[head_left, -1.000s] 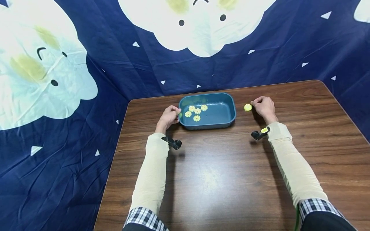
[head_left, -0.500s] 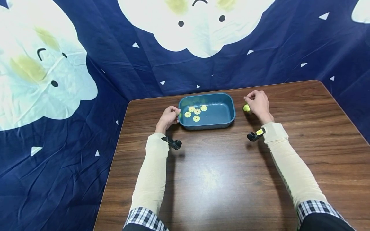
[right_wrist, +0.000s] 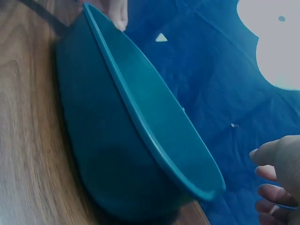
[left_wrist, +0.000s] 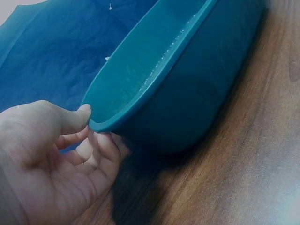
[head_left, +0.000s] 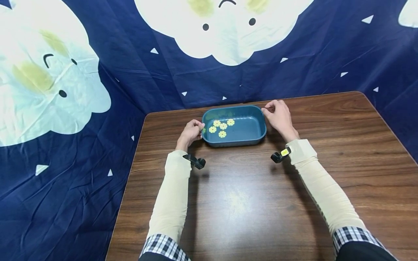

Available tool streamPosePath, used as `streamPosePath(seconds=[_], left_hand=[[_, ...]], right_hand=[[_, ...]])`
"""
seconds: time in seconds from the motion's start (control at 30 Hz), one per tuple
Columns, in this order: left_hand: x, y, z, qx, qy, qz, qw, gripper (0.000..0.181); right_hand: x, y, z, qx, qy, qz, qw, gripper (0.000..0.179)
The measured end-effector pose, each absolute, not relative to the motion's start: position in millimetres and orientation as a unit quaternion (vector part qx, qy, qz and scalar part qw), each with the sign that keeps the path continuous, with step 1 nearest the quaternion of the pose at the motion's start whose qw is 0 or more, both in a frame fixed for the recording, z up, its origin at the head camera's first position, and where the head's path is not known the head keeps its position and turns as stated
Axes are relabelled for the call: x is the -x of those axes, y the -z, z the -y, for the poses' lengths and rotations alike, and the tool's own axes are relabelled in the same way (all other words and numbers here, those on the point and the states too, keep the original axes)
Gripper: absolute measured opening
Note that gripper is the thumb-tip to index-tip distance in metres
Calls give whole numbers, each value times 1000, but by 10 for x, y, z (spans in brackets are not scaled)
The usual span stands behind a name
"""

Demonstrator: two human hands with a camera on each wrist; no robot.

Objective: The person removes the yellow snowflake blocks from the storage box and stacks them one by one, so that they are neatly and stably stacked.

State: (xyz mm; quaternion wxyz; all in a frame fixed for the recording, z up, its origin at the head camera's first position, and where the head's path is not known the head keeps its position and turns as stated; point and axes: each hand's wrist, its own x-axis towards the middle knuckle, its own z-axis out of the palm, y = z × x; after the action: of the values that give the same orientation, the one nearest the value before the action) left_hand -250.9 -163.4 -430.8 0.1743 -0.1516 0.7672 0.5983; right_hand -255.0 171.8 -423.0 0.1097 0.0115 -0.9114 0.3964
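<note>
A dark teal plastic basin [head_left: 240, 143] stands near the table's back edge. Inside its left half are several small yellow flower-shaped pieces [head_left: 222, 126]. My left hand [head_left: 189, 135] pinches the left end of the rim, thumb on top and fingers beneath, clearly seen in the left wrist view. Beside the opposite end is my right hand [head_left: 279, 117], its fingertips close to the rim in the head view. In the right wrist view a gap shows between the right fingers [right_wrist: 276, 192] and the basin [right_wrist: 112, 122], and nothing is visible in them.
The brown wood-grain table [head_left: 235, 203] reaches toward the person. Blue fabric [head_left: 209, 81] with white cloud prints hangs behind and to the left. A small black camera [head_left: 197, 163] sits on the left wrist, another black camera [head_left: 277, 157] on the right.
My right hand has moved left from a yellow round piece on the table to the basin's right rim. That piece no longer shows. My left hand has stayed on the rim.
</note>
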Motion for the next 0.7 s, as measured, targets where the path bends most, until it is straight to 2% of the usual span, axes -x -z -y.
streamPosePath(seconds=[0.7], left_hand=[[2515,4318,1642,150,-599,-767,175,11]], right_hand=[[2593,4302,-1185,-51,-427,902,46,35]])
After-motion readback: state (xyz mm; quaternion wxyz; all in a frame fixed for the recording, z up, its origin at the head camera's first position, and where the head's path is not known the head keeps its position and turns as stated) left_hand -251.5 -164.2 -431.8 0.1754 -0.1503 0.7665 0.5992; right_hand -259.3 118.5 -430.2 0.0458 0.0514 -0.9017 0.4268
